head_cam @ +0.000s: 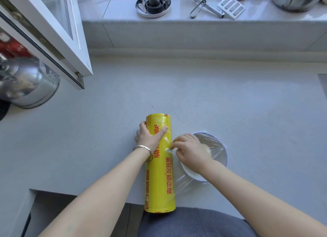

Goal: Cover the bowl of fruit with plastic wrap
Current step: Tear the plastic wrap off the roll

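My left hand (150,136) clamps the yellow "NAN YA SHUN WRAP" roll (160,166); my right hand (191,150) pinches film (212,143) beside the bowl (219,157).

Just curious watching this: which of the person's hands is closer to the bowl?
Right. The right hand reaches across the film-covered bowl, over its left part. The left hand rests on the yellow wrap roll, left of the bowl.

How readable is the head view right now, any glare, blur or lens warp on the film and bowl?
Head view: sharp, evenly daylit, soft shadows; wide-angle warp bends the window frame and counter edges; white glare streaks mark the plastic wrap over the bowl; right hand hides the contents.
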